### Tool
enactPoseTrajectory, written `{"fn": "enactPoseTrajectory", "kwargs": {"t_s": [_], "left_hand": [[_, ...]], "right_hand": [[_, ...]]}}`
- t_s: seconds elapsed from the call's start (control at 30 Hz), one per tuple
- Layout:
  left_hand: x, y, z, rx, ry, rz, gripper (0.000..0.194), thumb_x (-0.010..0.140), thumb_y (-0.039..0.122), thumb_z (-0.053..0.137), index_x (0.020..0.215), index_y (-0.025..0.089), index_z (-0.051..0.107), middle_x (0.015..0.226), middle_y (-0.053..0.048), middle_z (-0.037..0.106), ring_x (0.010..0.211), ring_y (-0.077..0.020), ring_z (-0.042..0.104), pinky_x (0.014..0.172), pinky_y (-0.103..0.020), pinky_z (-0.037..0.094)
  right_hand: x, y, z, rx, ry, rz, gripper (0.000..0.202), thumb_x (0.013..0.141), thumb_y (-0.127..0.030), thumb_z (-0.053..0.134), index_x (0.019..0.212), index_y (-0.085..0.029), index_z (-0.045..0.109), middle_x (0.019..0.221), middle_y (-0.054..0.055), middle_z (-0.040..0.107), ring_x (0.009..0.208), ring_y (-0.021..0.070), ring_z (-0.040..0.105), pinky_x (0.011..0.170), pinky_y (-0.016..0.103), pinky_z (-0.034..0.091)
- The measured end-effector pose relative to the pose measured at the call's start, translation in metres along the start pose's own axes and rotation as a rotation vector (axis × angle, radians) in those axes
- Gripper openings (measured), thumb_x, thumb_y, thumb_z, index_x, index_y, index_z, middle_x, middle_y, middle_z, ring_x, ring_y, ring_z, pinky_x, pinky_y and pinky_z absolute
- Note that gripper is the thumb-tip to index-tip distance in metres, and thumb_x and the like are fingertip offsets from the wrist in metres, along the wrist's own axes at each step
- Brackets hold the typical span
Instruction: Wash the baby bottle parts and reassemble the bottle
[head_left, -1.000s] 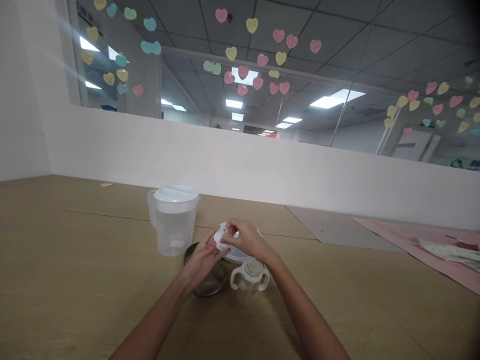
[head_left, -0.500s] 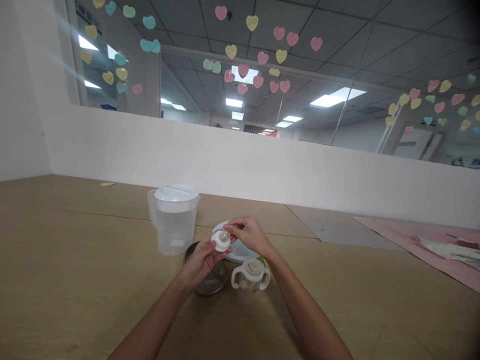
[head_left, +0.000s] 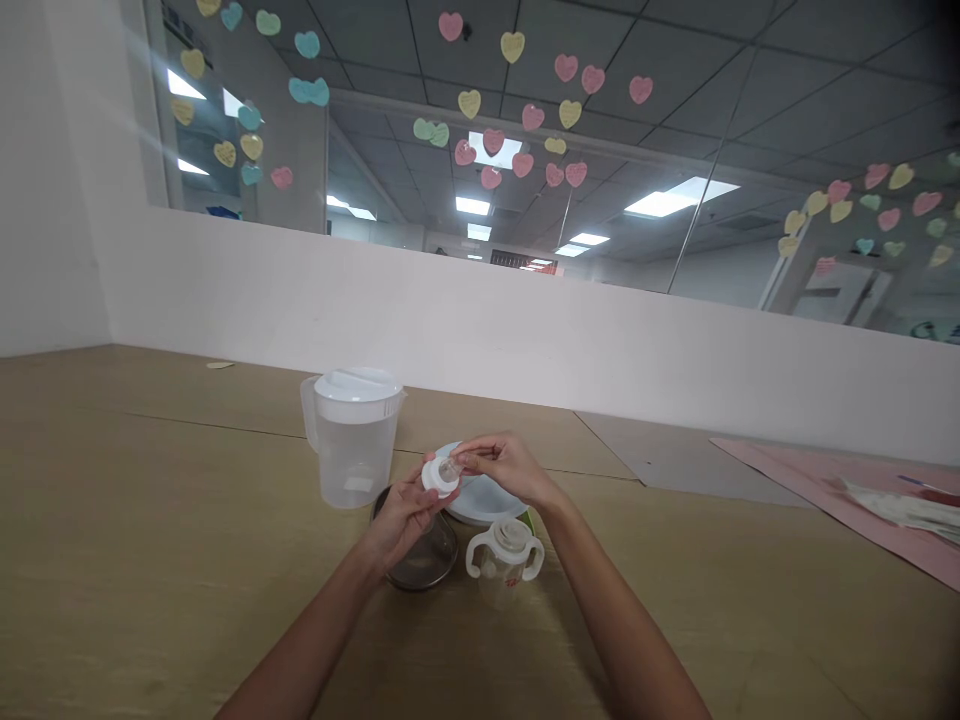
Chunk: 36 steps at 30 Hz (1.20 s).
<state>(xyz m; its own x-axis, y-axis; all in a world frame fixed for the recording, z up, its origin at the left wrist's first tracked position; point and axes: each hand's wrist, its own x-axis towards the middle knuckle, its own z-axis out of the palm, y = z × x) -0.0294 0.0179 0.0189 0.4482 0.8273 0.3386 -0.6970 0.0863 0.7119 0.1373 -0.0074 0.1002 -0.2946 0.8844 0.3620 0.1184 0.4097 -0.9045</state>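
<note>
My left hand (head_left: pixel 407 515) grips a white bottle collar (head_left: pixel 436 478) by its rim. A clear nipple (head_left: pixel 449 469) sticks out of the collar, and my right hand (head_left: pixel 510 468) pinches its tip between thumb and fingers. Just below my hands a clear baby bottle (head_left: pixel 504 570) with two white side handles stands upright on the table. Under my left hand lies a dark metal bowl (head_left: pixel 431 570), partly covered by it. A pale blue basin or plate (head_left: pixel 484 500) sits behind my hands, its far part hidden by my right hand.
A translucent lidded pitcher (head_left: pixel 356 440) stands at the left of the bowl. The wooden table (head_left: pixel 187 540) meets a white wall (head_left: pixel 465 320) at the back. On the right lies a pink sheet (head_left: pixel 810 475) with a white packet (head_left: pixel 900 508) on it.
The collar and nipple have tilted slightly in my hands, with both hands still on them. The whole view has shifted a little; the bottle, bowl and pitcher stay in place.
</note>
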Motion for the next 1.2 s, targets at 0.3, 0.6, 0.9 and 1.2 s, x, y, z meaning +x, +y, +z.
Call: {"fn": "enactPoseTrajectory", "kwargs": {"t_s": [0.3,0.6,0.9,1.2], "left_hand": [[-0.001,0.002,0.008,0.021,-0.003,-0.054,0.038,0.075,0.018,0.068,0.111,0.022,0.06,0.117,-0.007,0.061,0.112,-0.0248,0.054,0.099,-0.048,0.04],[0.0,-0.01,0.004,0.106,0.041,-0.076,0.03,0.073,0.023,0.07,0.102,0.015,0.065,0.111,-0.009,0.065,0.105,-0.0223,0.058,0.098,-0.04,0.042],[-0.002,-0.006,0.015,0.196,0.105,-0.047,0.047,0.059,0.024,0.08,0.102,0.015,0.066,0.111,-0.01,0.066,0.106,-0.0235,0.058,0.097,-0.032,0.039],[-0.001,-0.012,0.012,0.172,0.176,-0.002,0.047,0.059,0.022,0.079,0.102,0.016,0.062,0.109,-0.009,0.066,0.105,-0.0225,0.058,0.095,-0.033,0.041]], "right_hand": [[-0.003,-0.005,0.003,-0.336,-0.035,-0.135,0.026,0.08,-0.035,0.057,0.097,-0.019,0.07,0.096,0.007,0.069,0.091,0.0196,0.062,0.084,0.034,0.047],[-0.002,0.001,0.006,-0.486,0.022,-0.138,0.025,0.076,-0.032,0.062,0.096,-0.019,0.069,0.09,0.005,0.07,0.083,0.0181,0.064,0.08,0.031,0.049],[0.005,0.01,-0.005,-0.078,0.03,0.015,0.031,0.066,-0.042,0.07,0.08,-0.015,0.069,0.08,0.006,0.07,0.075,0.0185,0.064,0.074,0.031,0.049],[-0.004,-0.005,0.005,-0.381,-0.024,-0.054,0.024,0.076,-0.038,0.061,0.087,-0.017,0.068,0.092,0.006,0.068,0.086,0.0176,0.062,0.079,0.029,0.047]]}}
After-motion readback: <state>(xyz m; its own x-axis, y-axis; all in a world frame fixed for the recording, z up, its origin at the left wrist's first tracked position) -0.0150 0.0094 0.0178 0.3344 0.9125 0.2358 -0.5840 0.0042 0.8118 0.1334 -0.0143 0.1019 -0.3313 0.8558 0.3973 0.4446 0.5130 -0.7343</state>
